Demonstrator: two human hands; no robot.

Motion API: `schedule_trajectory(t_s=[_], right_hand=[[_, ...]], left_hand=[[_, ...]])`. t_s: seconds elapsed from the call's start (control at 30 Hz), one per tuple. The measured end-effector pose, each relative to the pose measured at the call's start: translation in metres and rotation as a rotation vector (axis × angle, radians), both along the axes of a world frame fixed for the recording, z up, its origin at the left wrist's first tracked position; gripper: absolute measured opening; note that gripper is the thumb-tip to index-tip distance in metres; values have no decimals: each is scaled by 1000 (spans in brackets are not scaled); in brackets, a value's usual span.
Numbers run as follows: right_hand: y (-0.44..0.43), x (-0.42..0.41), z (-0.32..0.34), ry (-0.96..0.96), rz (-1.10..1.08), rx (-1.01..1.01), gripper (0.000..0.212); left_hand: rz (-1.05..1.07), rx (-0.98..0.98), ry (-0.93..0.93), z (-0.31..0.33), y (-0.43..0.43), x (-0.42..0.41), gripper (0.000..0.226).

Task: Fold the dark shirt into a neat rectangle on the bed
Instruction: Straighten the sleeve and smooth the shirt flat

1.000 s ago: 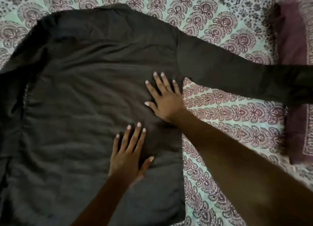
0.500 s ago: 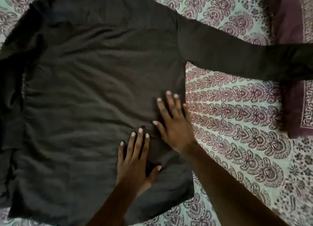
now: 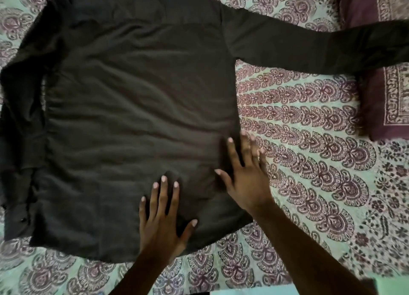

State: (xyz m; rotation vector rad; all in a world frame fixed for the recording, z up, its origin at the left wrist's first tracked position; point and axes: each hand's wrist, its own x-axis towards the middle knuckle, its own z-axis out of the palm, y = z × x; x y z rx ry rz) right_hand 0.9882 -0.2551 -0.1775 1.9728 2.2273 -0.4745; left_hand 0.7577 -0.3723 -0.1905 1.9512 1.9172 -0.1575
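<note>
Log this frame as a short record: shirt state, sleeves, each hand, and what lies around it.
surface: patterned bedsheet
shirt: dark shirt spread flat, wrinkled, not yet folded into a rectangle
image-right sleeve: stretched out sideways, its end over the maroon pillow
image-left sleeve: bunched along the shirt's side
left hand: open, flat on the cloth near the hem
right hand: open, fingers spread, across the shirt's side edge, partly on the bedsheet
</note>
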Motion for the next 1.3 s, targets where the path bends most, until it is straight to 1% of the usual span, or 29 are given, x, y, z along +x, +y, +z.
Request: schedule_trajectory(t_s=[0.07, 0.13, 0.17, 0.27, 0.37, 0.43, 0.47, 0.57, 0.63, 0.73, 0.83, 0.9, 1.0, 1.13, 1.3], right_hand=[[-5, -25, -2, 70, 101, 20, 79], [-19, -39, -10, 49, 213, -1, 77], [-30, -37, -14, 31, 231, -18, 75], [-76, -11, -17, 8, 137, -74, 73], [-119, 21, -7, -36, 50, -89, 75], [-128, 26, 0, -53, -5, -127, 79], [-126, 22, 2, -47, -31, -128, 80], [-98, -16, 4, 27, -75, 7, 81], [-68, -48, 2, 83, -73, 114, 81], [-22, -95, -7, 142, -53, 187, 83], [-3, -121, -24, 124, -57, 132, 82], [-14, -117, -33, 70, -116, 70, 78], [-50, -95, -34, -1, -179, 71, 73], [-103, -64, -24, -50, -245, 31, 75], [-121, -65, -21, -78, -360, 20, 82]], left_hand=[[-29, 8, 10, -1, -12, 1, 101], [-14, 0, 12, -1, -26, 3, 99], [-2, -5, 9, -1, -33, 4, 98], [38, -14, -27, 1, -55, 5, 95], [68, -13, -67, 3, -69, 3, 92], [82, -10, -96, 6, -68, 0, 88], [101, 0, -122, 8, -65, -2, 82], [146, 95, -162, 13, -42, -17, 62], [132, 186, -97, 10, -19, -36, 59], [131, 249, 13, 0, 12, -71, 65], [190, 255, 50, -13, 23, -106, 74], [244, 209, 31, -18, 19, -125, 79], [258, 133, 6, -24, 15, -141, 82], [250, 71, -19, -23, 20, -145, 89], [228, 18, -37, -25, 22, -150, 99]])
